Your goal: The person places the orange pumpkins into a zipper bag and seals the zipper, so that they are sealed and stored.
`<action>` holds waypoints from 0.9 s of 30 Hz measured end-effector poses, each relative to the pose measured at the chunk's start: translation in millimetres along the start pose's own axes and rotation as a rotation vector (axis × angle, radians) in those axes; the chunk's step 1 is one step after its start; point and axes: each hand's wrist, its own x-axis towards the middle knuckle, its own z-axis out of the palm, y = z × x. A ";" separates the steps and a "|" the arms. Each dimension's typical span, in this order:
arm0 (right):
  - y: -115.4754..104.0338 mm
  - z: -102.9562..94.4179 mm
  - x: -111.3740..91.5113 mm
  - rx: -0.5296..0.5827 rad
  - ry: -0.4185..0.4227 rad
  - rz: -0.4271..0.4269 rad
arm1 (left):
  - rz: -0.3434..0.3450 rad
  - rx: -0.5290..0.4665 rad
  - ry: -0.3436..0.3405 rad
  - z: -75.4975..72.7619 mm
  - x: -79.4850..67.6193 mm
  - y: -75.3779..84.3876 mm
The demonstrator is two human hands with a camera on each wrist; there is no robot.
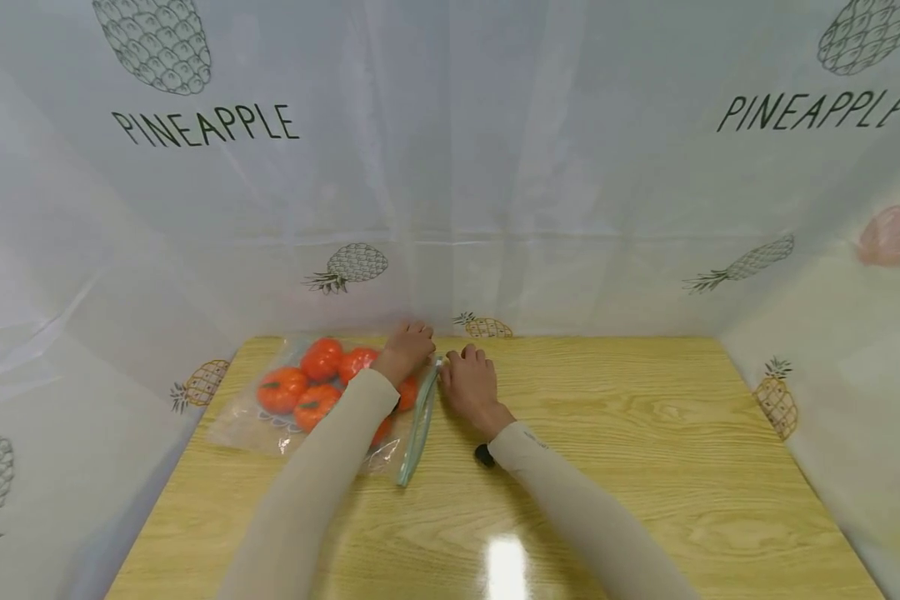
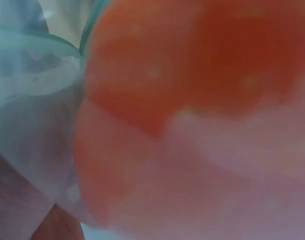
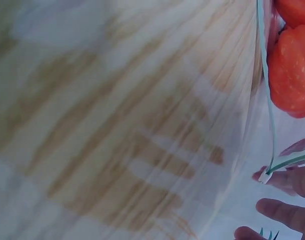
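A clear zip bag point(image 1: 232, 417) with several ribbed red tomatoes point(image 1: 282, 389) inside lies on the left of the wooden table. Its green zip strip point(image 1: 417, 433) faces right. My left hand point(image 1: 407, 352) reaches over the bag and pinches the far corner of the zip. In the right wrist view, fingers point(image 3: 282, 212) of that hand show by the parted zip lips. The right hand point(image 1: 471, 385), fingers loosely bent, is right beside the strip's far end; its own fingers are out of the right wrist view. A blurred tomato point(image 2: 192, 100) under plastic fills most of the left wrist view.
Behind the wooden table point(image 1: 630, 433) hangs a pale curtain point(image 1: 450, 167) with pineapple prints, its lower part meeting the far edge. More sheeting borders both sides. A small black device point(image 1: 484, 455) sits under my right wrist.
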 end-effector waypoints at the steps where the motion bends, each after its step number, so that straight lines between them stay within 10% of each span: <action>1: -0.6 0.8 -0.4 -0.002 0.003 -0.002 | -0.005 -0.007 -0.014 0.0 0.7 0.0; 6: -2.9 4.3 -2.1 -0.002 0.014 0.000 | -0.005 -0.011 -0.049 2.7 4.6 -1.2; 27: 0.3 3.3 8.5 0.134 0.051 -0.003 | 0.157 -0.052 0.181 4.6 0.1 -24.8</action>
